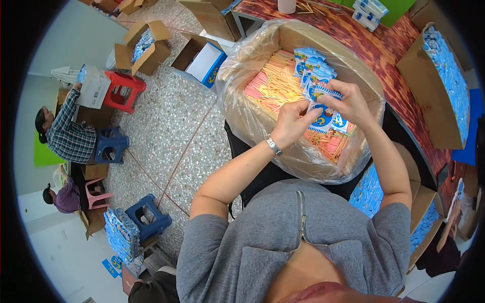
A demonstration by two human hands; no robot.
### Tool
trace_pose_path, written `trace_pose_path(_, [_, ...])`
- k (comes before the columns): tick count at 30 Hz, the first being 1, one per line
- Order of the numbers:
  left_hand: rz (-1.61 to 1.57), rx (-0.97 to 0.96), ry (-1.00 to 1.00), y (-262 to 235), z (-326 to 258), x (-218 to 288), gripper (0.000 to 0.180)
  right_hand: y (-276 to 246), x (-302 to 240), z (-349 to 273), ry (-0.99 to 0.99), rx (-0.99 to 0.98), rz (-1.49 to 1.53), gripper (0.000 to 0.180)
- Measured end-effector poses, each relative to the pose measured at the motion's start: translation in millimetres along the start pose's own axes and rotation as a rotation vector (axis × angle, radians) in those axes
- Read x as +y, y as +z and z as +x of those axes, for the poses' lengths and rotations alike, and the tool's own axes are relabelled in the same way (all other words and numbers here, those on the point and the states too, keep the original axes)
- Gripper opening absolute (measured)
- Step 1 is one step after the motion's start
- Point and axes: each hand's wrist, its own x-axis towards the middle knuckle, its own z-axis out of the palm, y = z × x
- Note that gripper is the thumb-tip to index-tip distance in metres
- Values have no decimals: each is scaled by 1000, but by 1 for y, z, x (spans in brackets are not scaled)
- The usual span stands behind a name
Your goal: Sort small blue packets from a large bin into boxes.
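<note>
Both of my hands pinch a small blue-and-white packet [319, 118] between thumbs and fingers. My left hand [293, 124], with a metal watch on its wrist, grips its left side; my right hand [353, 104] holds the upper right side. They are over a large cardboard box lined with clear plastic [235, 103]. Inside it lie many thin pink, yellow and orange sticks [275, 76]. More blue-and-white packets [309, 63] lie on the sticks in an overlapping row beyond my hands. What is inside the held packet is hidden.
A red-patterned table [348, 35] curves behind the box. Cartons of blue packets [447, 86] stand at the right. At the left are a red stool [124, 91], blue stools [149, 217] and open cartons [144, 45]. Two seated people [70, 134] work there; another person's arm [449, 224] shows at right.
</note>
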Motion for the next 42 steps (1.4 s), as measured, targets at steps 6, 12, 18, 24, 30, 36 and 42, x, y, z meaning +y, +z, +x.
trace_pose_path(6, [168, 180, -15, -6, -15, -2, 23, -1, -7, 6, -312, -161, -239, 18])
trace_pose_path(12, [420, 167, 268, -7, -44, 14, 18, -2, 1, 17, -138, -491, 237, 24])
trace_pose_path(18, [318, -120, 399, -24, -44, 14, 15, -8, 34, 31, -27, -910, 341, 24])
trace_pose_path(24, [192, -229, 307, -41, -42, 7, 20, 36, 91, 84, -158, -485, -267, 23])
trace_pose_path(30, [207, -178, 282, -42, -41, 6, 22, 85, 85, 103, -141, -744, -628, 35])
trace_pose_path(36, [200, -146, 231, -44, -47, 3, 22, 105, 85, 89, -69, -661, -676, 43])
trace_pose_path(42, [225, -117, 241, -40, -52, 11, 20, 122, 103, 74, -157, -502, -665, 29])
